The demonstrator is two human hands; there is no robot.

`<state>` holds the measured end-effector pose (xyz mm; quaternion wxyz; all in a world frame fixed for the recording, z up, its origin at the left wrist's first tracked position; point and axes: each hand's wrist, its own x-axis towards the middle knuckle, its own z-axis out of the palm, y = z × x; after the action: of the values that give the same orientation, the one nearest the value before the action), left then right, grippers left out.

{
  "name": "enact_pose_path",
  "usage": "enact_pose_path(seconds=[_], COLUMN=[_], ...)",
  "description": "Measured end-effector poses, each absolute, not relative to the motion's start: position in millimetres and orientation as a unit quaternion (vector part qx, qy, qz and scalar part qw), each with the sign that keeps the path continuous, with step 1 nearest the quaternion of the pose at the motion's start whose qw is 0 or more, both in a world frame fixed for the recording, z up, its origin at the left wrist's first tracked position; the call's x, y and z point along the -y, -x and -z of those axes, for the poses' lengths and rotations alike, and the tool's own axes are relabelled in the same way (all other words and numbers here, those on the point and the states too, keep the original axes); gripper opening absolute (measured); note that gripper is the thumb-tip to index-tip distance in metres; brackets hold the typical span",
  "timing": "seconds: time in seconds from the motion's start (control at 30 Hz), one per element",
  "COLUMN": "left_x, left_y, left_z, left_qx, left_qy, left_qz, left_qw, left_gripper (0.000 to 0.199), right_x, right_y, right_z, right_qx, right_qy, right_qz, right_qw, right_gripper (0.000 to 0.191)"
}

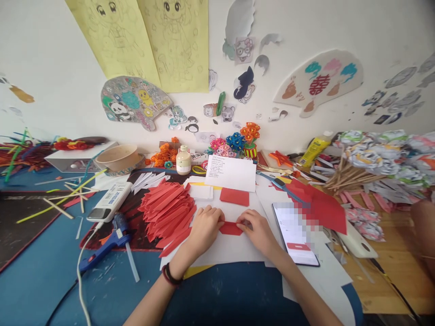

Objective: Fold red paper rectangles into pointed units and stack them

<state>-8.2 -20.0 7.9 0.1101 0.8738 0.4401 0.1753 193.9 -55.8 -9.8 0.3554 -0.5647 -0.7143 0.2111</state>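
Between my two hands lies a small piece of folded red paper (231, 228), its corners slanted. My left hand (206, 228) pinches its left end, and my right hand (256, 230) pinches the right end with thumb and fingers. White paper sheets (217, 251) are spread beneath. Just beyond my hands rests a stack of red paper rectangles (234, 197), beside a stack of small white paper (201, 192). A large heap of folded red paper strips (168, 208) is piled to the left of my left hand.
A phone (295, 235) lies to the right. On the left are a blue glue gun (117, 237) and a white power strip (109, 202) with cables. Along the wall stand a cream bottle (183, 160), a yellow bottle (314, 151) and pipe-cleaner flowers (236, 142). Another person's blurred hand (423, 226) shows far right.
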Motion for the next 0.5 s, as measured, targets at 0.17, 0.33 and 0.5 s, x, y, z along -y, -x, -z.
enact_pose_path(seconds=[0.17, 0.33, 0.5], left_x=[16.9, 14.4, 27.1], left_y=[9.3, 9.5, 7.4], left_z=[-12.2, -23.1, -28.7], left_qx=[-0.424, -0.416, -0.485], left_qy=[-0.859, -0.841, -0.748], left_qz=[-0.208, -0.256, -0.389], left_qw=[0.195, 0.231, 0.232], left_gripper=[0.01, 0.011, 0.025], right_x=[55.7, 60.6, 70.4], right_y=[-195.7, -195.2, -190.7], right_z=[2.6, -12.8, -14.7], right_qx=[0.684, 0.67, 0.525], right_qy=[0.589, 0.582, 0.607], right_qz=[-0.239, -0.32, -0.406], right_qw=[0.357, 0.331, 0.436], right_gripper=[0.014, 0.008, 0.021])
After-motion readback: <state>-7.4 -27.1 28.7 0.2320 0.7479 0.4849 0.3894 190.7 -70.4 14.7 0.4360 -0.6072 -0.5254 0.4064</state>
